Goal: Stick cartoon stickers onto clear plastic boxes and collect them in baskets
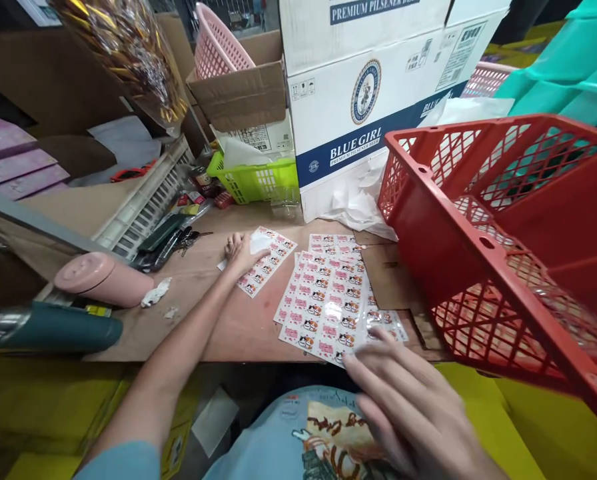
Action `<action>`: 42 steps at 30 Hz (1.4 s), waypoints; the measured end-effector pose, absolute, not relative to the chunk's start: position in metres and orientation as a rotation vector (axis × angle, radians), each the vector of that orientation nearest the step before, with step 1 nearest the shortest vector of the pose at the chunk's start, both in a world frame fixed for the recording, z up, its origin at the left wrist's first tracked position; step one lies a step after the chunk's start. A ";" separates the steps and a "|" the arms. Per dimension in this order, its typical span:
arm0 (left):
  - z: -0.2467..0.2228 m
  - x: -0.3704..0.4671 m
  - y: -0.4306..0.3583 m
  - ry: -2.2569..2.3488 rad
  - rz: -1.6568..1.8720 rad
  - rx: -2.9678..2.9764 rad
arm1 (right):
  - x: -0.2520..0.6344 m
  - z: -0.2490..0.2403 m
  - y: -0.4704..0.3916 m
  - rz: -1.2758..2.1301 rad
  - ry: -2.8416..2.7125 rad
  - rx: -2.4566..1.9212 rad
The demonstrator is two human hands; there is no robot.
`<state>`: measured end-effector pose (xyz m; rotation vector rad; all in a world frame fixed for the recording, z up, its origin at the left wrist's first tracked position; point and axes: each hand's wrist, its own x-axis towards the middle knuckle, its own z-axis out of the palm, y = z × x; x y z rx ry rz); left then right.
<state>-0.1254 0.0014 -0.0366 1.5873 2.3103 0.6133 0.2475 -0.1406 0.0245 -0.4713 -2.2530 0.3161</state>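
Printed sheets with cat pictures and pink lettering [323,300] lie overlapping on the table. A smaller printed sheet [266,267] lies to their left, with my left hand [239,253] on its left part, thumb apart from the fingers. White paper shows beside that thumb; whether the hand grips anything is unclear. My right hand [403,393], blurred by motion, is over the table's front edge by the lower right of the large sheets. Its fingers are stretched out and hold nothing visible.
A red plastic basket [478,247] stands at the right. White boxes [338,100] and a green basket [258,180] are behind the sheets. A pink cup [103,279], a teal bottle [63,325] and keys [186,239] lie at the left.
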 end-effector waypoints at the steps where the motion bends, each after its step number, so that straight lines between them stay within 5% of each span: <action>1: -0.037 -0.129 0.002 2.276 0.636 1.571 | 0.223 0.028 -0.123 0.356 -2.213 -0.442; 12: -0.027 -0.086 -0.074 1.486 1.164 1.516 | 0.149 0.004 0.008 1.010 -2.151 -0.998; 17: -0.060 -0.112 -0.125 2.075 1.305 1.723 | 0.179 -0.013 0.024 0.456 -2.297 -1.253; 24: -0.097 -0.166 -0.263 2.753 1.414 1.606 | 0.158 -0.036 -0.041 -0.214 -2.417 -0.862; 32: -0.148 -0.255 -0.428 3.198 0.712 0.455 | 0.147 -0.054 -0.097 -0.200 -2.517 -0.450; 42: -0.181 -0.255 -0.449 2.890 0.468 0.263 | 0.133 -0.070 -0.096 -0.200 -2.624 -0.212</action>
